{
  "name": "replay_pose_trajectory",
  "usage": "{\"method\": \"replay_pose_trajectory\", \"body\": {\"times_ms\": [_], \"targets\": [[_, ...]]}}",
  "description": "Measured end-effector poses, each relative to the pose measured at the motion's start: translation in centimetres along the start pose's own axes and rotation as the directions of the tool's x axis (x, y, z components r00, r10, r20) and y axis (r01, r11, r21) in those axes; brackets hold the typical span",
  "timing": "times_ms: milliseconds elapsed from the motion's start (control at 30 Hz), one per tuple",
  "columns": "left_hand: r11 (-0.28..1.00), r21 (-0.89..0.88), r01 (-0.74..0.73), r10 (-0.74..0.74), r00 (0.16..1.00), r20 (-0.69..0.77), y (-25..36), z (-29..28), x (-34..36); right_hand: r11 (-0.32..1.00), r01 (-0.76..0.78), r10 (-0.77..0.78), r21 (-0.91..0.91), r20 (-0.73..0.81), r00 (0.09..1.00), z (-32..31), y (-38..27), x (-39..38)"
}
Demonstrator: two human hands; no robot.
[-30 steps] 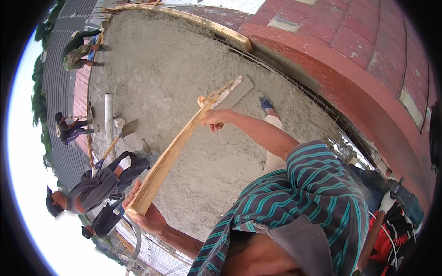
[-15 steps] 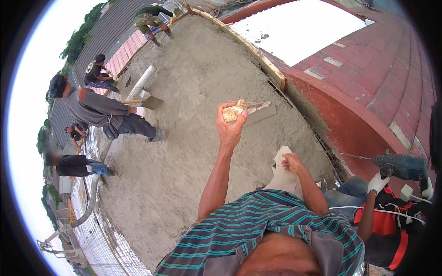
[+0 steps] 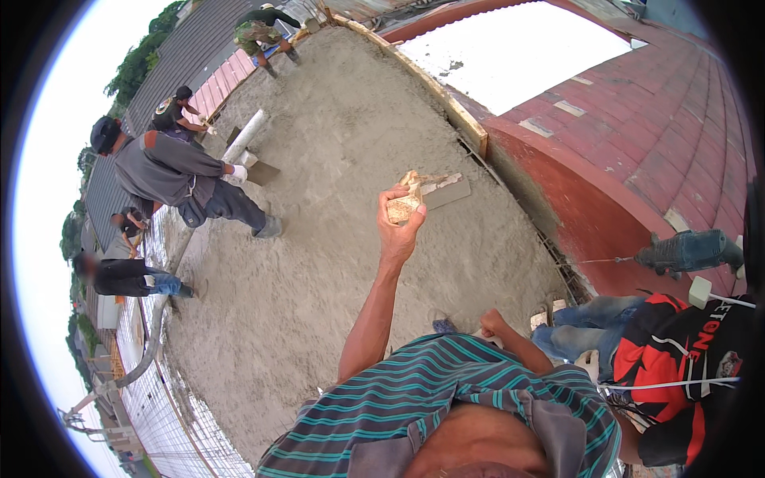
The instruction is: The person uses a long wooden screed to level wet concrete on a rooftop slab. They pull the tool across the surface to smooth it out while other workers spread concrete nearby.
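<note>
My left hand (image 3: 401, 225) is raised over the wet concrete (image 3: 319, 175), its fingers wrapped round the pale, crusted handle (image 3: 405, 203) of a finishing trowel. Beyond the fingers sticks out the trowel's flat grey rectangular blade (image 3: 450, 193), with mortar along its back. From this angle the blade appears above the concrete, though I cannot tell the gap. Close to my body, my right hand (image 3: 496, 323) is closed with curled fingers, near my light trousers. Whatever it grips, if anything, is hidden.
A wooden form board (image 3: 454, 107) and red wall (image 3: 550, 207) edge the slab on the right. Close by, a person in red and black (image 3: 661, 342) has a drill (image 3: 689, 252). Several co-workers, a shovel blade (image 3: 261, 171), a pale pipe (image 3: 245, 137) and a hose (image 3: 155, 334) are left.
My raised light-trousered leg has dropped mostly out of sight, and my right hand is lower. The trowel has shifted slightly. At right, the neighbour's gloved hand has left the drill's near side.
</note>
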State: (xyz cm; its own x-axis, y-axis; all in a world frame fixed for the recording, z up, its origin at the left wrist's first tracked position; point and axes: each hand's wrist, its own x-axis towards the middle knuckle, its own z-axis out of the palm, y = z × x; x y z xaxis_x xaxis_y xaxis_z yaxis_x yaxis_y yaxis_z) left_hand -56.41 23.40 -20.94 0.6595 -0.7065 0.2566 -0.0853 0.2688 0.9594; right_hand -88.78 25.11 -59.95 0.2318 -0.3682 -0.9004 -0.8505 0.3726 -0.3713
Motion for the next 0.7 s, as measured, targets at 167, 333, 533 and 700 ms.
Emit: {"method": "replay_pose_trajectory", "body": {"times_ms": [167,333,533,700], "targets": [[0.985,0.167,0.03,-0.026,0.999,-0.028,0.8,-0.5,0.6,0.969,0.003,0.026,0.247,-0.115,0.993,-3.0,3.7,0.1],[0.991,0.09,0.095,-0.092,0.995,-0.043,1.1,0.4,0.2,0.955,0.075,-0.046,0.287,-0.108,0.993,-7.6,1.1,-4.7],[0.988,0.046,0.148,-0.144,0.986,-0.079,1.0,0.9,-1.0,0.694,0.399,-0.519,0.6,0.033,0.854,-28.2,-14.7,-13.8],[0.987,0.023,0.161,-0.16,0.986,-0.047,0.2,1.4,-6.0,0.598,0.514,-0.631,0.615,-0.034,0.775,-42.7,-30.2,-14.5]]}}
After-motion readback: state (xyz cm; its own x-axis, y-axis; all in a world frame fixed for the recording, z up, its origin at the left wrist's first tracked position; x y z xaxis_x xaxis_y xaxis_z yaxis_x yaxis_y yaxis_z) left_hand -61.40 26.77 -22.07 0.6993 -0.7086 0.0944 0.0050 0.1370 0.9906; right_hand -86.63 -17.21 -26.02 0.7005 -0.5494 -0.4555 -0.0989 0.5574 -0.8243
